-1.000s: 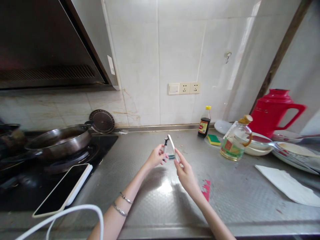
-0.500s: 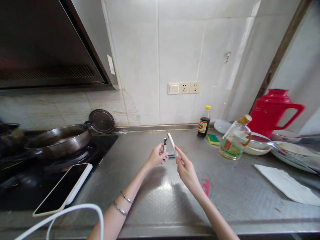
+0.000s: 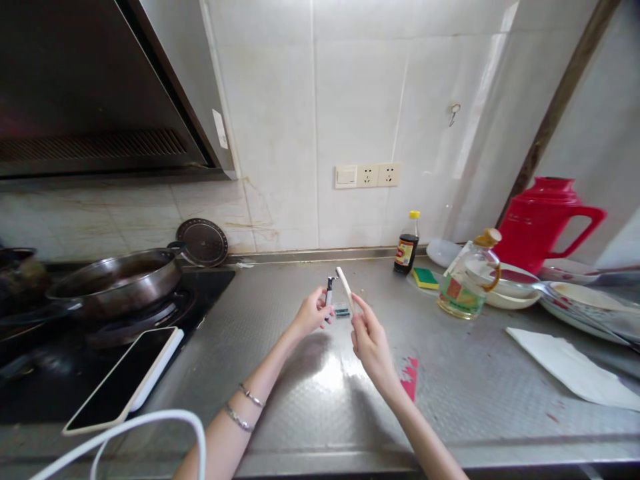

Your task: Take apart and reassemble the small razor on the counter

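Observation:
My left hand, with two silver bracelets on its wrist, is closed around the handle of a small razor. The razor stands upright, its dark T-shaped head at the top and its handle grey and black. In my right hand is a slim white stick, pinched near its lower end and leaning to the left. Its upper tip is close to the razor's head; whether they touch I cannot tell. Behind and between the hands lies a small clear packet with dark green parts, partly hidden.
On the left are a phone, a white cable and a steel pan on the cooktop. To the right stand a sauce bottle, a sponge, an oil jug, a red flask, dishes and a paper sheet.
The view has shifted very slightly. Both hands keep their holds on the razor and the white stick, almost in the same place.

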{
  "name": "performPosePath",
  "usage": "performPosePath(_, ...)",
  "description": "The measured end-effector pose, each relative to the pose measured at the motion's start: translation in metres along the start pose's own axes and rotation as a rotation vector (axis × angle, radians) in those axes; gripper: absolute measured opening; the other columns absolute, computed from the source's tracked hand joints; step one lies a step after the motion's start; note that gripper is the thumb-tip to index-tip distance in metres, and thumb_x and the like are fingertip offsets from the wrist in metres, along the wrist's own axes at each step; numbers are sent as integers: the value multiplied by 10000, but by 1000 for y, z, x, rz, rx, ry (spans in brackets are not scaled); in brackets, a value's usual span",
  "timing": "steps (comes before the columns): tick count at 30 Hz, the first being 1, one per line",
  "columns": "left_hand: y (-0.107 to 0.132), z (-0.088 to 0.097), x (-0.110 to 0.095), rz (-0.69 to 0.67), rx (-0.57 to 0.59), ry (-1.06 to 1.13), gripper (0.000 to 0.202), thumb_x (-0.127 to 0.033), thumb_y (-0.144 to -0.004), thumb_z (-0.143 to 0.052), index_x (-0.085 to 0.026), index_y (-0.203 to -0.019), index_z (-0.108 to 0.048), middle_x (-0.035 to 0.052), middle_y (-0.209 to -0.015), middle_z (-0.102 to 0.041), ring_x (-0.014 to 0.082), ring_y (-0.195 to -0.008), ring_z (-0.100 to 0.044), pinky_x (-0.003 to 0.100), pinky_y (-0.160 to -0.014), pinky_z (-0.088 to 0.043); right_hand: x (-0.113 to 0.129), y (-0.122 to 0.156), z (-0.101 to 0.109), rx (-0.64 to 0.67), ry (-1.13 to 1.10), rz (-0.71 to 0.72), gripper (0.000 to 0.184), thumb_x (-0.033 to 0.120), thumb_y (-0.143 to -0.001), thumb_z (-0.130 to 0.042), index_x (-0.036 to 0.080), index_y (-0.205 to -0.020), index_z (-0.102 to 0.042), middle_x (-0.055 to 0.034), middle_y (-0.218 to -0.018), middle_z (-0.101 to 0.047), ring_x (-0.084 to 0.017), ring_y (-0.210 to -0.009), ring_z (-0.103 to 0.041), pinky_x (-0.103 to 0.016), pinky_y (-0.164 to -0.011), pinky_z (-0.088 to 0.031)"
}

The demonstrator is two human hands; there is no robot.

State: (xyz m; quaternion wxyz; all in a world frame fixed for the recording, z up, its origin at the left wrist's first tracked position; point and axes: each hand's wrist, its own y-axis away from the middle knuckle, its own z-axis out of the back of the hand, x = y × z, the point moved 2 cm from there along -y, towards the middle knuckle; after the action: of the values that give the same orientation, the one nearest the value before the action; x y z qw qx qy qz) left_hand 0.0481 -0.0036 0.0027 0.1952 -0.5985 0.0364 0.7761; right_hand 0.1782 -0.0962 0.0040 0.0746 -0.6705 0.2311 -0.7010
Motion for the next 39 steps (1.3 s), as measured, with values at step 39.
performPosePath(39, 0, 1, 0, -17, -18, 28, 371, -285, -718, -567, -171, -1040, -424, 3, -677, -622, 124, -484, -602, 158, -345, -416, 9, 6, -9, 10, 2, 12, 478, 401, -868, -411, 203, -1300, -460, -63, -762, -615, -159, -632, -569, -235, -468, -423)
